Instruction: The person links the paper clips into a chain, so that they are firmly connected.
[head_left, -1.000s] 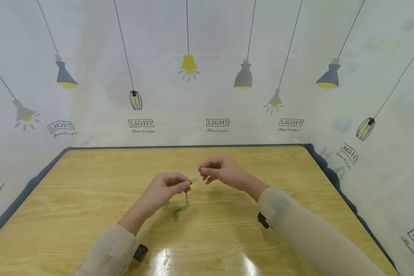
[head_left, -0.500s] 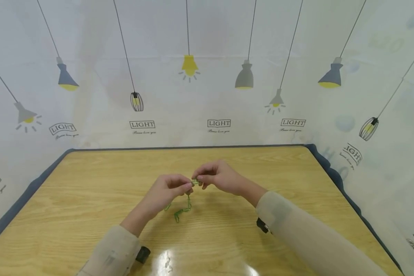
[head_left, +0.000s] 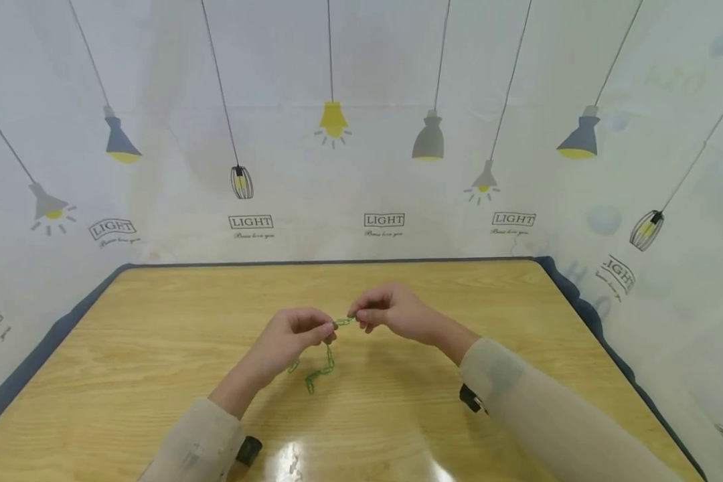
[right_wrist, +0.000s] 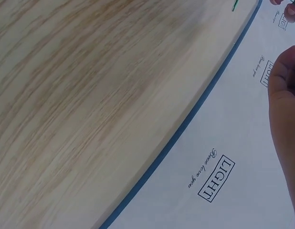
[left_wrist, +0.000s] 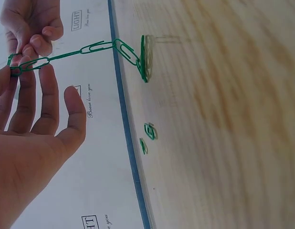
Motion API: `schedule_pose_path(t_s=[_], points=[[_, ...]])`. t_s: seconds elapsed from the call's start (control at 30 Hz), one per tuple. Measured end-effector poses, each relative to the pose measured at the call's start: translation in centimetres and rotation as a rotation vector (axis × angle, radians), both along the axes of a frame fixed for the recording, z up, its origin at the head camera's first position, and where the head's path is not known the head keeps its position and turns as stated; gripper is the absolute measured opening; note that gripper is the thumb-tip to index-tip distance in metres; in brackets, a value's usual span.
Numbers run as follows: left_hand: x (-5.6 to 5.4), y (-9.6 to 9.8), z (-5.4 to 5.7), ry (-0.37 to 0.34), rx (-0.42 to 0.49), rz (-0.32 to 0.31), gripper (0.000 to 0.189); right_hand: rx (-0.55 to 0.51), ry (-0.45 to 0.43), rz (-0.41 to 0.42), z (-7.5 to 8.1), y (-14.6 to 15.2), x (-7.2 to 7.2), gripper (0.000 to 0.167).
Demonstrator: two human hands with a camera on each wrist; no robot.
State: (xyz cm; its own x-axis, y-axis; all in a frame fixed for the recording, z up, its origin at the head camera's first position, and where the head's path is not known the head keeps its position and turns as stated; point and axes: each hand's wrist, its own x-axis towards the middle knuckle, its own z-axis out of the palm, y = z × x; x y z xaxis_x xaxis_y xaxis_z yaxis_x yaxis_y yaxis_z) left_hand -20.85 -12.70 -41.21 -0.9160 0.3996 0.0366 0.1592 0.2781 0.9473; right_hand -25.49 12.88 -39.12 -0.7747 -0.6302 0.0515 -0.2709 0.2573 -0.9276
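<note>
A chain of linked green paper clips (head_left: 329, 361) hangs from the fingertips of my left hand (head_left: 288, 338), which pinches it between thumb and index finger. Its lower end bends onto the table. In the left wrist view the hanging chain (left_wrist: 96, 46) slants from those fingertips to the wood, while the other fingers spread loosely. My right hand (head_left: 397, 313) pinches the far end of a short green stretch of clips (head_left: 343, 322) that spans the gap between both hands. Only the edge of the right hand (right_wrist: 283, 90) shows in the right wrist view.
Two loose green pieces, one a paper clip (left_wrist: 150, 130), lie on the table near my left hand. The wooden table (head_left: 156, 321) has a dark blue edge (head_left: 337, 262) against a wall sheet (head_left: 313, 187) printed with lamps.
My right hand came in to my left hand's fingertips, then drew back slightly to the right, with green clips now stretched between the hands. The left hand stayed nearly in place.
</note>
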Motion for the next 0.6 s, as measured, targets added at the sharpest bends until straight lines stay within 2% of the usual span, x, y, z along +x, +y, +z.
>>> schedule_pose_path(t_s=[0.17, 0.33, 0.47, 0.6], points=[[0.3, -0.2, -0.1, -0.007, 0.003, -0.021, 0.023, 0.001, -0.01, -0.046, 0.2, 0.1, 0.3, 0.018], [1.0, -0.2, -0.3, 0.0, -0.05, -0.054, 0.029, -0.03, -0.024, -0.105, 0.9, -0.3, 1.5, 0.018], [1.7, -0.1, -0.3, 0.027, -0.065, -0.071, 0.033, -0.08, 0.0, -0.084, 1.3, -0.9, 2.5, 0.016], [2.4, 0.0, 0.2, 0.062, -0.032, -0.015, 0.033, -0.113, 0.01, -0.049, 1.2, -1.4, 3.2, 0.016]])
